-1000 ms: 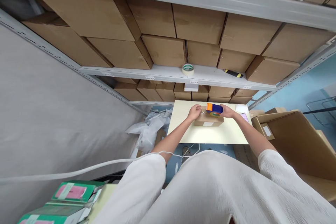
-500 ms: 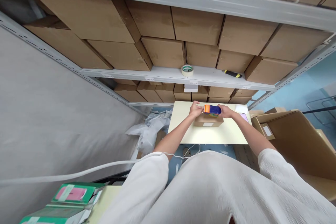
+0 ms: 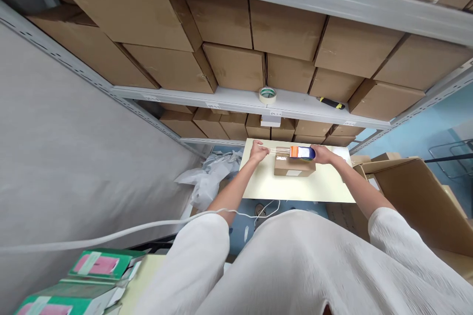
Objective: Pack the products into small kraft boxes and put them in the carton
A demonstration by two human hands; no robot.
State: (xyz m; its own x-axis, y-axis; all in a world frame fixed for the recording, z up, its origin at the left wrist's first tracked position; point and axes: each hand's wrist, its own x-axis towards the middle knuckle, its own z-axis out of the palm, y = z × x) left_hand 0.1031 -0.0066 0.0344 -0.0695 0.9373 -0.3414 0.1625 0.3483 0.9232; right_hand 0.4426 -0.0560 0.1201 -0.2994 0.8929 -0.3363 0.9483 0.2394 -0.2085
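A small brown cardboard box (image 3: 291,167) with a white label on its near side sits on a pale yellow table (image 3: 260,188). Just over its top, my right hand (image 3: 322,154) is closed around a blue and orange tape dispenser (image 3: 303,152). From the dispenser's orange end a shiny strip of clear tape (image 3: 280,150) stretches leftward. My left hand (image 3: 259,150) pinches the free end of that strip, left of the box. Whether the tape touches the box top is hard to tell.
Grey shelves (image 3: 288,114) full of cardboard boxes stand ahead, with a tape roll (image 3: 267,95) and a yellow-black cutter (image 3: 331,103) on one. Crumpled plastic (image 3: 209,177) lies left of the table. A large open carton (image 3: 424,197) stands right. A white cable (image 3: 148,231) crosses my left arm.
My left hand has moved left, away from the dispenser, and a length of clear tape now spans between them. My right hand keeps hold of the dispenser over the box.
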